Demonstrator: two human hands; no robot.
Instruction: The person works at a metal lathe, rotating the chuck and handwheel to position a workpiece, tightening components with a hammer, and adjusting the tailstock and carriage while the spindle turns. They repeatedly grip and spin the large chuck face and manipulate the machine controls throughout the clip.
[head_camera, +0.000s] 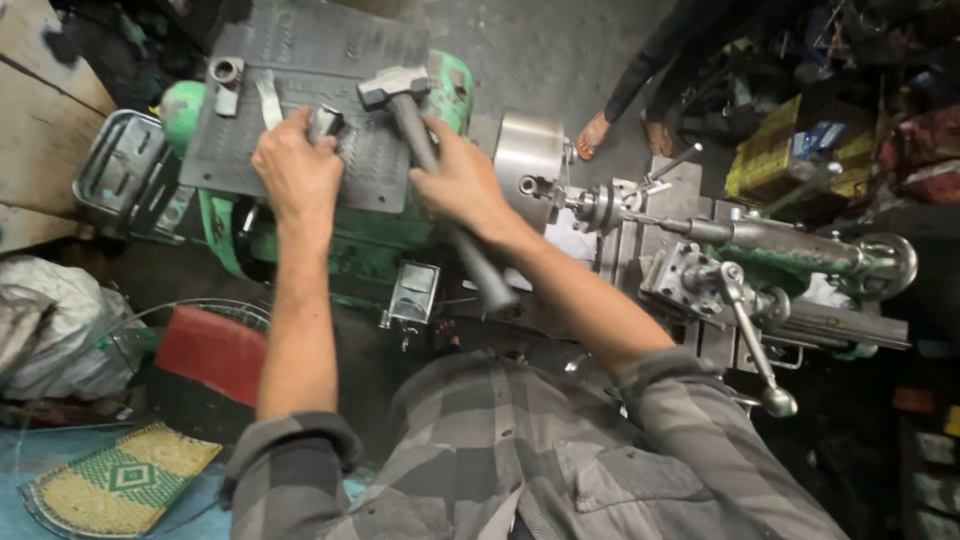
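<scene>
My right hand (462, 185) grips the dark handle of a hammer (395, 85), whose steel head lies over a grey ribbed mat (300, 60) on top of a green lathe headstock (380, 240). My left hand (297, 170) closes on a small metal piece (325, 122) resting on that mat, just left of the hammer head. Both sleeves are grey plaid.
A steel chuck (528, 160) holds a small part facing the tailstock (800, 250) and a tool post with a lever (750, 340). A metal block (225, 80) sits on the mat. Another person's feet (620, 130) stand beyond. A red seat (210, 350), woven mat (125, 480) lie left.
</scene>
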